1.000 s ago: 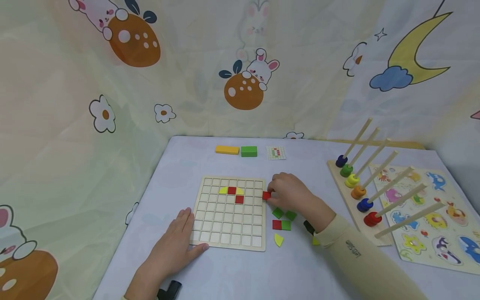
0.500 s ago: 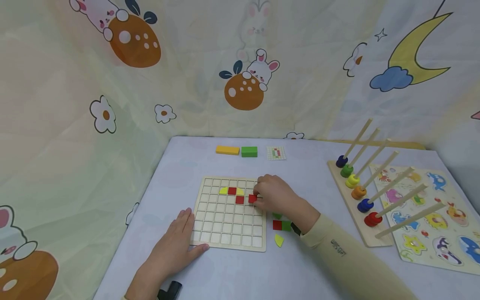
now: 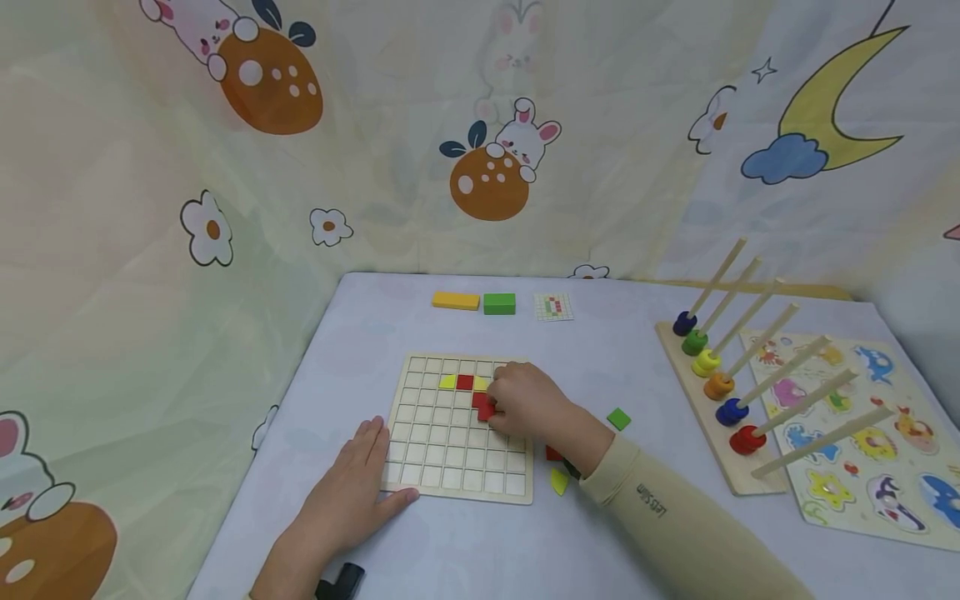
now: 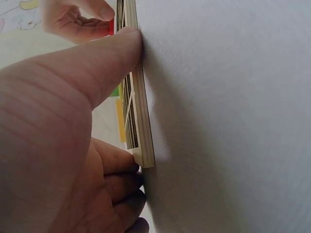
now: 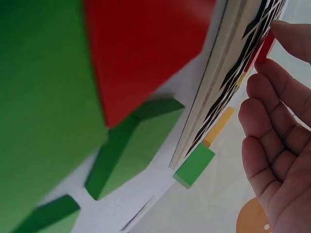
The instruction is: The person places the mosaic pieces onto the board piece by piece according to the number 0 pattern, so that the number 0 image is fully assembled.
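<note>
One small red square tile (image 3: 486, 411), pinched in the fingertips of the right hand (image 3: 525, 406), has come from the right edge of the pale wooden grid board (image 3: 420, 467) to a cell near the frame's centre, just below the red tile (image 3: 479, 398) already seated there. The left hand (image 3: 352, 487) lies spread flat, still pressing the board's lower left corner. Judging by this, the red column is gaining its third piece, while a loose green square tile (image 3: 618, 418) now shows right of the board.
</note>
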A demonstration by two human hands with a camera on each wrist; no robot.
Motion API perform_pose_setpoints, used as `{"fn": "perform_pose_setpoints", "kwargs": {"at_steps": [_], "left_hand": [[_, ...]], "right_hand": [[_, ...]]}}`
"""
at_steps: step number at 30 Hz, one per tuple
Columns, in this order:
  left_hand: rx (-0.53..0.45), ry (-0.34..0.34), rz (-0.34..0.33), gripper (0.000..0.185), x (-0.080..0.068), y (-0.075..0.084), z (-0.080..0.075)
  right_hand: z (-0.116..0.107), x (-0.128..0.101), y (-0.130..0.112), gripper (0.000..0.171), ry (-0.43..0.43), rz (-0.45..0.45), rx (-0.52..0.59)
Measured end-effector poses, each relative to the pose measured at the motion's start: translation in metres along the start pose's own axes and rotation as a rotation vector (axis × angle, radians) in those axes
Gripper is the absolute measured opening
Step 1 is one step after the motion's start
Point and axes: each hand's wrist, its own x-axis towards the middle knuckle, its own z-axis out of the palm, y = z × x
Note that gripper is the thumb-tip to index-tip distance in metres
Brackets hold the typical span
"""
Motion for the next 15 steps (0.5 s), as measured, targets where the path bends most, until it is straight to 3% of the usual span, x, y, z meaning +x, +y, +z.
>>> {"fn": "perform_pose_setpoints", "kwargs": {"at_steps": [7,15], "left_hand": [[-0.008,0.003,-0.007,0.112,-0.001,-0.001,0.000],[-0.009,0.004,0.000,0.112,-0.001,-0.001,0.001]], "right_hand": [[-0.002,0.002,-0.007,0.015,0.008,-0.024,-0.013],[-0.001,0.007,-0.014,0.015,-0.043,-0.018,-0.035]]}}
